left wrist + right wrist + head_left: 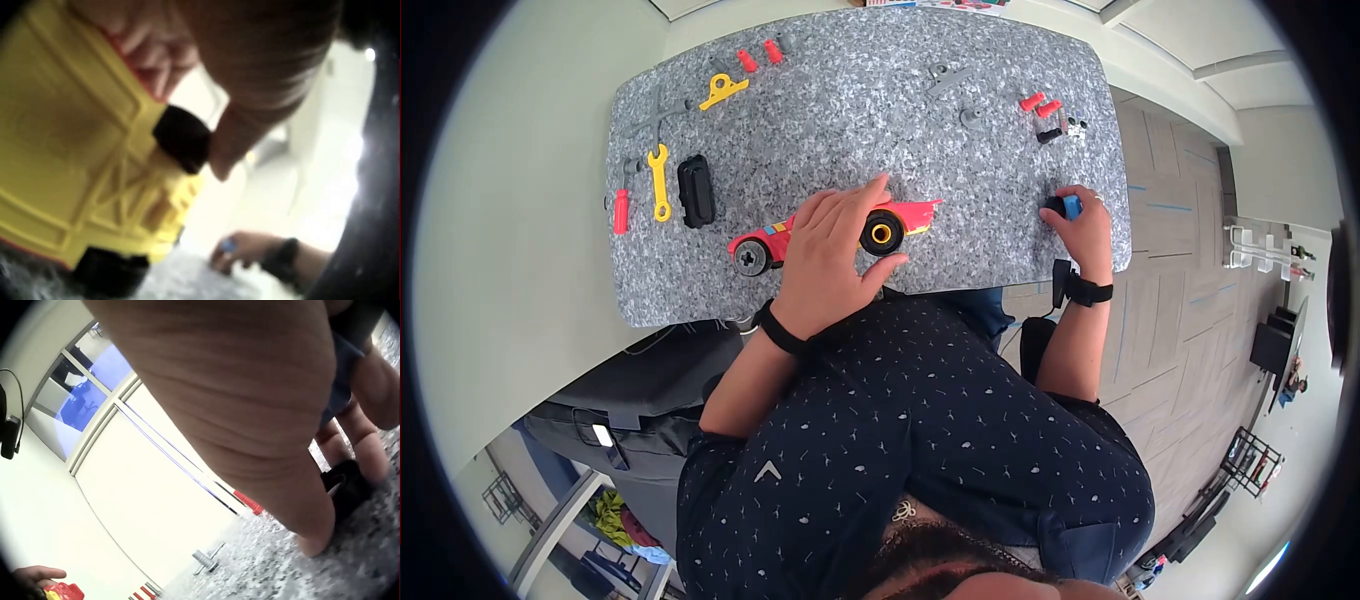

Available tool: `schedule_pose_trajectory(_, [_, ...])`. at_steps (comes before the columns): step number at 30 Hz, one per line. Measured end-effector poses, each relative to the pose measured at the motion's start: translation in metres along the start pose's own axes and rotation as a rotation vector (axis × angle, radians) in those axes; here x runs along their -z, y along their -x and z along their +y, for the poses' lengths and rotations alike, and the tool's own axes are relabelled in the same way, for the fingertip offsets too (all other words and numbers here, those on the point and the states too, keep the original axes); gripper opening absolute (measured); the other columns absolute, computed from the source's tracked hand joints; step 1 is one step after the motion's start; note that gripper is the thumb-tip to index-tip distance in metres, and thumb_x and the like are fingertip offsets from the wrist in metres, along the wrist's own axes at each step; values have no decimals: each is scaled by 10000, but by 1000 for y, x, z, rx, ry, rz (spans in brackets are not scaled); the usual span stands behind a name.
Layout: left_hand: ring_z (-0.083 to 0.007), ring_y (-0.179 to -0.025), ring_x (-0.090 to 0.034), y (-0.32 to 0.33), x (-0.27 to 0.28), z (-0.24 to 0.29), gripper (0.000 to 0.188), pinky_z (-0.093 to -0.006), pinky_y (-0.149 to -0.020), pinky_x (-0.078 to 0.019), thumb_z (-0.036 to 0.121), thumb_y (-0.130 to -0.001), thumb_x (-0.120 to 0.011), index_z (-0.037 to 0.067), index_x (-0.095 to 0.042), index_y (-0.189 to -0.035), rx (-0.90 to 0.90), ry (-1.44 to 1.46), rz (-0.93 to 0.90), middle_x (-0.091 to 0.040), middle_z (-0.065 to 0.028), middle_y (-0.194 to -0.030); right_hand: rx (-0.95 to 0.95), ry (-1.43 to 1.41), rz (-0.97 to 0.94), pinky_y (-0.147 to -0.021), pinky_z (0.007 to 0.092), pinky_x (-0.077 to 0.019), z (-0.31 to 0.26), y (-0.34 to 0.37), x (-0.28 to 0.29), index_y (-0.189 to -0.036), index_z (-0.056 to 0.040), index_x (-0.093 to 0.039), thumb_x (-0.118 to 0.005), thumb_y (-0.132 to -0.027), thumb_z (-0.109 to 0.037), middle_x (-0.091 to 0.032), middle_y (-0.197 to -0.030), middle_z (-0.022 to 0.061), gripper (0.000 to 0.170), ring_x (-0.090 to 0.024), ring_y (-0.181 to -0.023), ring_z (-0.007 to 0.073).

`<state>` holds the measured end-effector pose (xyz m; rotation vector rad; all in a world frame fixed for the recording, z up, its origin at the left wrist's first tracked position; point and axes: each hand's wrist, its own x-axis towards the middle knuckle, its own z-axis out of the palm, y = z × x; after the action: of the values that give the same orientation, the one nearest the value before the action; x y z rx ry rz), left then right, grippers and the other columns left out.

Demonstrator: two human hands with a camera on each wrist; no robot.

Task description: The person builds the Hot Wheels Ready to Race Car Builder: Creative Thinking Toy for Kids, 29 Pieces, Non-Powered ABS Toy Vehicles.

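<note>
On the near part of the speckled table [960,240], my left hand [825,250] grips a red toy car [915,215] that is tipped on its side. The fingers lie over its body, and the thumb is by a black wheel [882,233] with a yellow hub. Its yellow underside [69,131] fills much of the left wrist view. At the table's right edge, my right hand [1088,238] holds a blue-and-black piece [1073,207], its fingers curled round it. The palm hides most of that piece in the right wrist view.
Left of the car lie a black tray-like part [696,190], a yellow wrench [660,183] and a red-handled screwdriver [621,210]. Farther back are a yellow part [722,91] and red pieces [746,61]. Grey parts [948,78] and more red pieces [1032,101] lie back right.
</note>
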<state>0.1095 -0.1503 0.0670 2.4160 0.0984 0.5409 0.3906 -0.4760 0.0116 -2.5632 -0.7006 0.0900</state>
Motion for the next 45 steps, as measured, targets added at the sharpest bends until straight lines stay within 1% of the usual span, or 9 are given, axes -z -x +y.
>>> schedule_pose_trajectory(1, [-321, -1309, -708, 1, 0, 0, 901, -528, -1216, -459, 271, -884, -934, 32, -534, -1656, -3, -1, 4, -769, -122, -1400, 51, -13, 8, -874, 442, -619, -7, -1, 0, -1187, -37, -803, -974, -834, -151, -803, -1101, 171, 409, -795, -974, 360])
schedule_pose_trajectory(4, [-320, -1323, -700, 2, -1, 0, 911, -530, -1218, -458, 260, -884, -932, 33, -521, -1665, -5, 1, 22, -770, -120, -1399, -145, -506, -145, -759, 338, -608, -37, -4, -3, -1189, -8, -802, -886, -949, -74, -825, -1029, 105, 262, -806, -856, 207])
schedule_pose_trajectory(7, [-323, -1324, -703, 4, -2, 0, 919, -533, -1224, -456, 257, -883, -935, 39, -514, -1670, -1, 22, 28, -779, -112, -1401, -34, -674, -195, -708, 258, -577, -93, -1, 1, -1205, 13, -797, -811, -1027, -9, -822, -1009, 54, 180, -777, -820, 107])
schedule_pose_trajectory(14, [-332, -1285, -725, 4, -2, 0, 909, -534, -1222, -466, 253, -869, -948, 49, -540, -1655, 0, 24, 45, -790, -121, -1364, 190, -1010, -471, -752, 304, -581, -200, 19, 2, -1196, -15, -800, -823, -1012, 13, -776, -1065, 77, 188, -763, -892, 153])
schedule_pose_trajectory(17, [-333, -1308, -704, 5, -1, -1, 930, -534, -1211, -465, 217, -842, -941, 37, -529, -1657, -4, 18, 30, -748, -144, -1407, 541, -758, -414, -825, 368, -587, -214, 11, -16, -1180, -47, -800, -863, -958, -20, -759, -1028, 112, 232, -767, -936, 258])
schedule_pose_trajectory(18, [-333, -1322, -692, 6, 0, -1, 940, -533, -1206, -463, 199, -832, -935, 31, -521, -1659, -7, 17, 21, -729, -154, -1432, 527, -698, -435, -884, 421, -585, -219, 12, -18, -1164, -55, -796, -895, -904, -54, -738, -1068, 146, 279, -740, -964, 356])
schedule_pose_trajectory(30, [-390, -1353, -670, 9, 0, -2, 957, -521, -1199, -484, 124, -798, -916, 47, -527, -1669, 42, 74, 49, -697, -163, -1523, 636, -600, -345, -891, 443, -600, -219, 21, -20, -1157, -76, -814, -969, -861, -159, -708, -1162, 117, 344, -733, -1048, 345])
schedule_pose_trajectory(36, [-325, -1340, -683, 5, 0, 0, 979, -521, -1197, -479, 132, -798, -906, 28, -494, -1680, -4, 56, 61, -691, -154, -1495, 563, -541, -201, -795, 441, -618, -229, 26, -30, -1102, -59, -791, -961, -867, -155, -724, -1128, 115, 306, -760, -949, 343])
schedule_pose_trajectory(45, [-372, -1289, -692, 5, 2, 1, 985, -505, -1174, -500, 83, -773, -906, 40, -516, -1677, 24, 118, 57, -729, -144, -1457, 621, -480, -28, -722, 432, -620, -232, 32, -44, -1077, -79, -777, -945, -860, -138, -747, -1043, 95, 281, -771, -879, 336])
